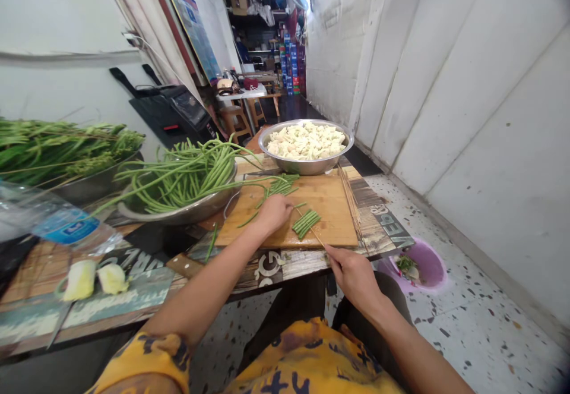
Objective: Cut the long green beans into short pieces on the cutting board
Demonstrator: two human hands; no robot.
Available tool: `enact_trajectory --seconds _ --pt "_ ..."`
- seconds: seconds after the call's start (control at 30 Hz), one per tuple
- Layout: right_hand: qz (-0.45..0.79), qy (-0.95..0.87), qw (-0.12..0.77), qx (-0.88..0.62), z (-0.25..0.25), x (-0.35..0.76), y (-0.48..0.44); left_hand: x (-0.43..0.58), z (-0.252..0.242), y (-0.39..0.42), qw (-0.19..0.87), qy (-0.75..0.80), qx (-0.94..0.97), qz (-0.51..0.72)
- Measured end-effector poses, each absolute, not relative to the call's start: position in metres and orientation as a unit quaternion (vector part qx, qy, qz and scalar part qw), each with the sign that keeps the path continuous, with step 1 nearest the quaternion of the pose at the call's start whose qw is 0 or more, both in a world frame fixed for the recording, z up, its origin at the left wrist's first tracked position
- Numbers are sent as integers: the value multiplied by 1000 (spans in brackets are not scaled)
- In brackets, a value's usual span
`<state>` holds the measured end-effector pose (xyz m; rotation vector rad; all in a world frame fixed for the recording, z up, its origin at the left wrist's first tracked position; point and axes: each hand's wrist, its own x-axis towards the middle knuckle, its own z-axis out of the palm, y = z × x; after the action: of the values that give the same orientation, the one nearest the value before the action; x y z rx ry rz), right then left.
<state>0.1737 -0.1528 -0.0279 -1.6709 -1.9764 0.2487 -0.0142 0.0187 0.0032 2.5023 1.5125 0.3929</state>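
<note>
My right hand (351,269) is closed on the lower end of a thin wooden skewer (317,237), in front of the board's near edge. Cut pieces of long bean (306,224) lie side by side in a row on the skewer. Over the middle of the cutting board (332,201), my left hand (275,213) pinches the end of a single bean piece (301,205) near the skewer's far end; its fingertips are partly hidden. More cut bean pieces (280,186) are piled just beyond that hand.
Bare skewers (351,201) lie along the board's right side. Behind it stands a bowl of cauliflower florets (307,141). Left are a bowl of whole long beans (191,177), leafy greens (53,150), a plastic bottle (66,221) and a knife handle (184,265). A pink bin (430,266) sits on the floor.
</note>
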Motion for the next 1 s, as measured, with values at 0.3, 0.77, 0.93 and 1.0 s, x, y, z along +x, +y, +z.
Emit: enact_trajectory --seconds 0.3,0.77,0.93,1.0 --pt "103 -734 265 -617 -28 171 -151 -18 -2 23 114 507 839 161" --pt "112 -730 245 -629 -23 168 -151 -15 4 21 127 514 834 155" --pt "125 -730 203 -641 -12 163 -151 -13 5 21 124 516 835 144" --pt "130 -729 181 -647 -5 161 -151 -12 6 21 123 521 834 136"
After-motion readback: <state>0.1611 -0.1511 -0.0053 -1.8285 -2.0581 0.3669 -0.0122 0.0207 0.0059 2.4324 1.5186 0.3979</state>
